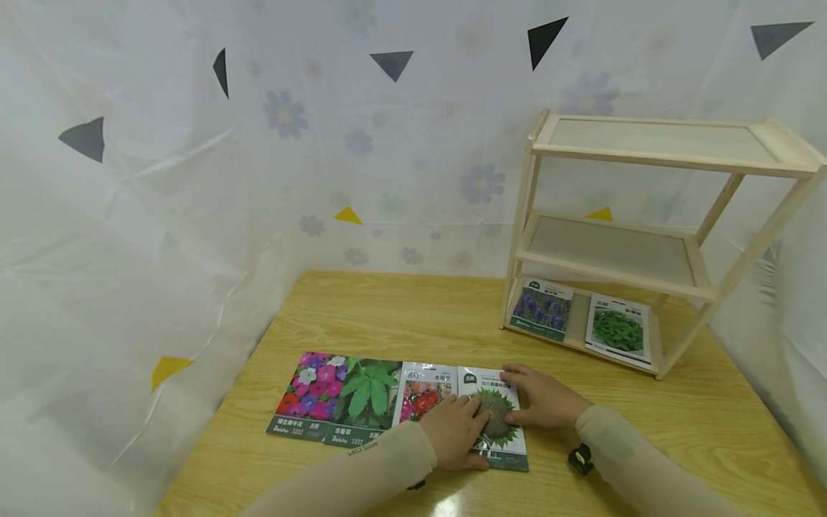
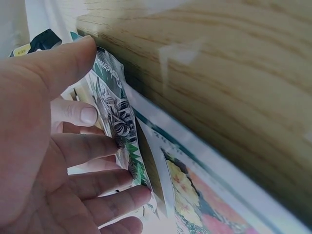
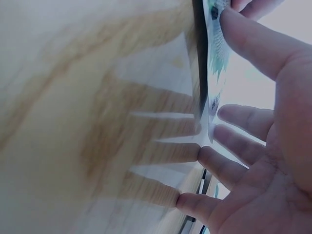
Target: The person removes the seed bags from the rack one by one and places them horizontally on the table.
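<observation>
Four plant-printed packets (image 1: pixel 381 398) lie side by side on a wood-grain table (image 1: pixel 400 316), starting near its left edge. A wooden rack (image 1: pixel 614 248) stands toward the far right corner.

Makeshift booth-like setting, hung flower-printed sheeting (image 1: pixel 407 158), dark triangles (image 1: pixel 393 64), wood-grain table (image 1: pixel 400 316), small wooden rack (image 1: pixel 614 248)

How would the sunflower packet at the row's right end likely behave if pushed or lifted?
The sunflower packet probably flexes: its edge looks wavy in the left wrist view. It likely slides easily across the glossy table. Thin and face up, it seems unlikely to roll or tip.
</observation>
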The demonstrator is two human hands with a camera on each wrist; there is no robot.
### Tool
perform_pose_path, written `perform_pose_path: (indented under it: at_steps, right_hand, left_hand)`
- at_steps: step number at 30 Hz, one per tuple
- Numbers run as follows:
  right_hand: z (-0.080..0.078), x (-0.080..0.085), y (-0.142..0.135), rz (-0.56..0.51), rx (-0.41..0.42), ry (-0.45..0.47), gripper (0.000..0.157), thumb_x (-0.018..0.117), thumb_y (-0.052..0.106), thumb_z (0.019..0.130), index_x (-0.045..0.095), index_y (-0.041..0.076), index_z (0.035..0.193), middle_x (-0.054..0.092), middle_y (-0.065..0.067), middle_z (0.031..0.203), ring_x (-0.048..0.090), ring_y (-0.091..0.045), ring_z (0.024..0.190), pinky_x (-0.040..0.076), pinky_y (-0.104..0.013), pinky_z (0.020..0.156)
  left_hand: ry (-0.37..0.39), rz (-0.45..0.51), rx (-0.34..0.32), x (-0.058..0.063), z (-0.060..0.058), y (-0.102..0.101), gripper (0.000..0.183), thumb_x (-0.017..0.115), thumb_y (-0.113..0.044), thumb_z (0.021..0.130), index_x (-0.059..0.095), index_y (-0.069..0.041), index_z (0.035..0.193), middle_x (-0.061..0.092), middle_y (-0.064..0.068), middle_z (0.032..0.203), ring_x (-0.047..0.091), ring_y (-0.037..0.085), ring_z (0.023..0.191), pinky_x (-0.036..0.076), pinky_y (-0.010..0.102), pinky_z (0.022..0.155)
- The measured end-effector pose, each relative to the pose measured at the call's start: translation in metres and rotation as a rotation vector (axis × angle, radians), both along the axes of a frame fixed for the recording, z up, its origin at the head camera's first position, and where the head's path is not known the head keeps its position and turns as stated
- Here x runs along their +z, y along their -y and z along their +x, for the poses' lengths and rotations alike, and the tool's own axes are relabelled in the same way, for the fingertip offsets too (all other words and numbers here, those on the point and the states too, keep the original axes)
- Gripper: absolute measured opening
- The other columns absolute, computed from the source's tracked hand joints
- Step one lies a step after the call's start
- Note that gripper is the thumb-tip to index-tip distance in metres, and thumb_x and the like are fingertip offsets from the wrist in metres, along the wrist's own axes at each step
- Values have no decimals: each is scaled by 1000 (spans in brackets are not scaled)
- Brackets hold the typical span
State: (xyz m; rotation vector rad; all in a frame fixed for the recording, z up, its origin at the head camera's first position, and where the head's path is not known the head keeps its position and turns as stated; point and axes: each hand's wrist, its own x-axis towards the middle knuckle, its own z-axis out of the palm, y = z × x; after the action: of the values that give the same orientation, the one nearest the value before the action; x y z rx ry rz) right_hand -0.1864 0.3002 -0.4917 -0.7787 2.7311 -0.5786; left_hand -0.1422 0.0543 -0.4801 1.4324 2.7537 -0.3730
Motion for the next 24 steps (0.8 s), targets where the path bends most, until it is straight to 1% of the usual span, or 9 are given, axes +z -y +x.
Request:
perform_pose_path:
  at_steps: [2, 8, 15, 24]
  right_hand:
    - [0, 0, 0, 3, -7, 2, 84, 70, 55, 81, 42, 11, 146, 34, -12, 151, 38, -35, 134, 38, -54, 102]
    - [0, 1, 1, -7, -7, 5, 83, 70, 54, 81, 43, 8, 145, 34, -14, 150, 38, -38, 133, 38, -56, 101]
    - [1, 3, 1, -10, -8, 10, 83, 70, 54, 82, 42, 8, 145, 34, -14, 150, 37, -38, 134, 37, -56, 102]
    - [1, 2, 0, -10, -8, 5, 83, 70, 55, 82, 43, 9, 145, 34, -14, 151, 37, -37, 134, 37, -56, 102]
  left_hand:
    - [3, 4, -1, 0, 0, 0, 85, 41, -77, 84, 43, -18, 145, 42, 6, 147, 46, 18, 127, 41, 34, 103]
    - [8, 0, 4, -1, -2, 0, 86, 40, -77, 83, 42, -19, 146, 41, 5, 147, 45, 18, 128, 40, 34, 104]
    - [25, 7, 10, 0, 0, 1, 85, 42, -76, 84, 42, -18, 147, 40, 5, 148, 44, 18, 129, 39, 34, 105]
    - [24, 19, 6, 1, 1, 2, 85, 44, -75, 84, 42, -17, 147, 40, 6, 148, 44, 18, 129, 40, 35, 104]
